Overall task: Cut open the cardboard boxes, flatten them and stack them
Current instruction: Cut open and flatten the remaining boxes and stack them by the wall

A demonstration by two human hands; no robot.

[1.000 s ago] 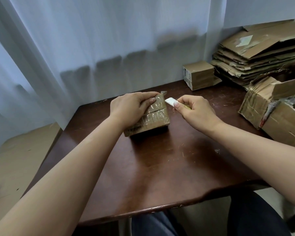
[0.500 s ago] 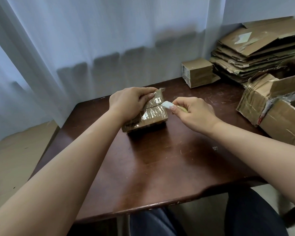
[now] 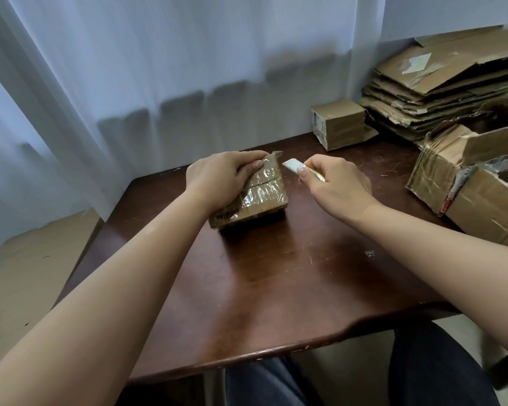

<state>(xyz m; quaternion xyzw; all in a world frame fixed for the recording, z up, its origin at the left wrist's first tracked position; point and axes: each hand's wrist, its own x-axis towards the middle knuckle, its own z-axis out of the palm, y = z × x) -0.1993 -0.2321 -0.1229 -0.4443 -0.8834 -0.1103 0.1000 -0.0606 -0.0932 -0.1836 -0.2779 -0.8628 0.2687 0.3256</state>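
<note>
1. Now, left hand (image 3: 217, 178) grips taped box (image 3: 257, 194) at mid-table (image 3: 276, 288), tilted.
2. Right hand (image 3: 335, 181) pinches blade (image 3: 293, 166), tip just right of box's far corner.
3. Tape seam runs left-right; right hand's nearer.

At your 12 o'clock a taped box (image 3: 258, 194) sits on the bench (image 3: 276, 273). A small box (image 3: 339, 124) lies at 1 o'clock behind it, flattened cardboard (image 3: 446, 83) at 2 o'clock, and opened boxes (image 3: 464, 177) before that stack.
</note>
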